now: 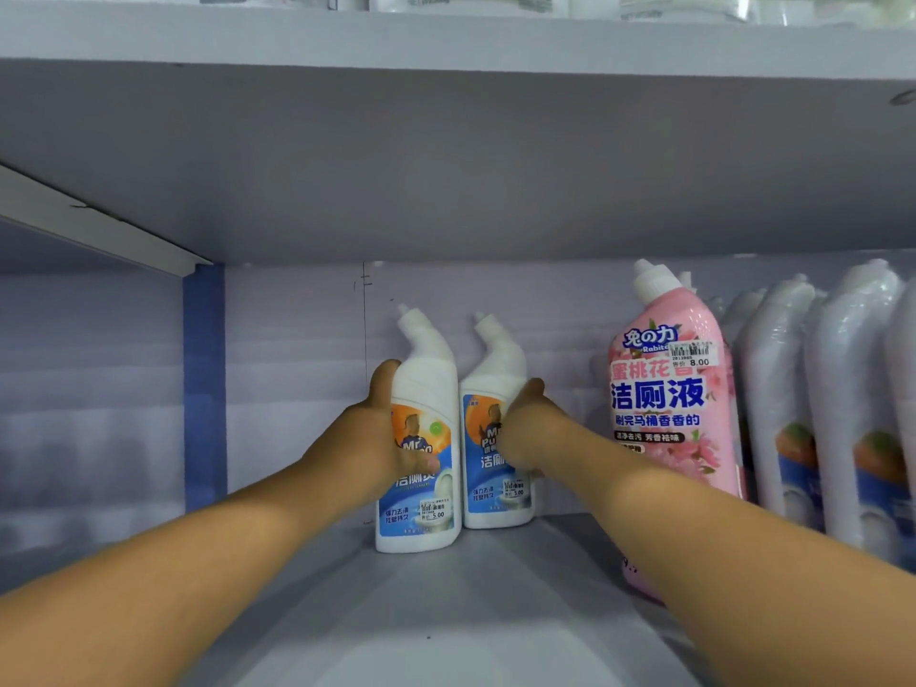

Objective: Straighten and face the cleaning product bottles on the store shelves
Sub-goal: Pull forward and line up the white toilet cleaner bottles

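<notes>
Two white toilet-cleaner bottles with bent necks and blue-orange labels stand upright side by side on the grey shelf (446,612), labels facing me. My left hand (376,438) is wrapped around the left white bottle (429,369), thumb up its left side. My right hand (525,428) grips the right white bottle (495,359) over its label. The left one stands slightly nearer to me than the right one.
A tall pink toilet-cleaner bottle (669,389) stands to the right, close to my right forearm. Further right, several white shrink-wrapped bottles (778,389) fill the shelf. A blue upright (204,389) bounds the bay on the left. The upper shelf (446,156) hangs low overhead.
</notes>
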`<state>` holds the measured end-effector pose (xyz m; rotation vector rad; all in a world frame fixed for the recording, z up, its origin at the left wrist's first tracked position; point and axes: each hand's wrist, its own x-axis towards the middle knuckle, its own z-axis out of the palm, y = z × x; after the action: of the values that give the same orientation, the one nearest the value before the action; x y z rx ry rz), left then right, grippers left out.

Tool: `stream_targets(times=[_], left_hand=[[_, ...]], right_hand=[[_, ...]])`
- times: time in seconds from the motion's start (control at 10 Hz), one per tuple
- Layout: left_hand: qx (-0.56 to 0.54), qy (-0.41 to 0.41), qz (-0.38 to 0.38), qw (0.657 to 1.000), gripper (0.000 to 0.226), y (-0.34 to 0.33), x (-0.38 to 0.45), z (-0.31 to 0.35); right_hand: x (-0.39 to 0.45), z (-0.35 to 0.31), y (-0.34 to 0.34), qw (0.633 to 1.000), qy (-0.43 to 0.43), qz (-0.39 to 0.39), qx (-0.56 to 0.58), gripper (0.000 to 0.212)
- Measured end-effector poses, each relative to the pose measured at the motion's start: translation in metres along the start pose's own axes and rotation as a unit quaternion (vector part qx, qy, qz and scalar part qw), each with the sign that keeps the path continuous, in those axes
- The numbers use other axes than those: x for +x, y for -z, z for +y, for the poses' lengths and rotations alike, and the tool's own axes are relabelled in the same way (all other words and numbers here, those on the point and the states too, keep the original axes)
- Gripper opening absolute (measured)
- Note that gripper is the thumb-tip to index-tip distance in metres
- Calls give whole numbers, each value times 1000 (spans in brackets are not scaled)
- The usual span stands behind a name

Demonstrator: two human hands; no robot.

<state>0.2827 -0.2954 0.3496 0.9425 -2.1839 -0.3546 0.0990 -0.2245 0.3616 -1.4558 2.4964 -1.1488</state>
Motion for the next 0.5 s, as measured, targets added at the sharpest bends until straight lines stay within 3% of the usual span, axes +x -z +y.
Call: stream_targets(times=[0.2, 0.3, 0.4, 0.5], left_hand=[[-38, -8, -58, 998, 99, 11, -2, -10], [-60, -10, -55, 997, 96, 11, -2, -15], [-97, 5, -52, 994, 93, 9, -1, -16], [-100, 13, -46, 994, 90, 10, -2, -13]], right_hand=[[4, -5, -5, 999, -30, -22, -30, 75], [5, -1, -8, 1000, -22, -14, -12, 70], [6, -3, -8, 999, -50, -13, 4, 85], [0, -7, -8, 998, -50, -27, -18, 86]])
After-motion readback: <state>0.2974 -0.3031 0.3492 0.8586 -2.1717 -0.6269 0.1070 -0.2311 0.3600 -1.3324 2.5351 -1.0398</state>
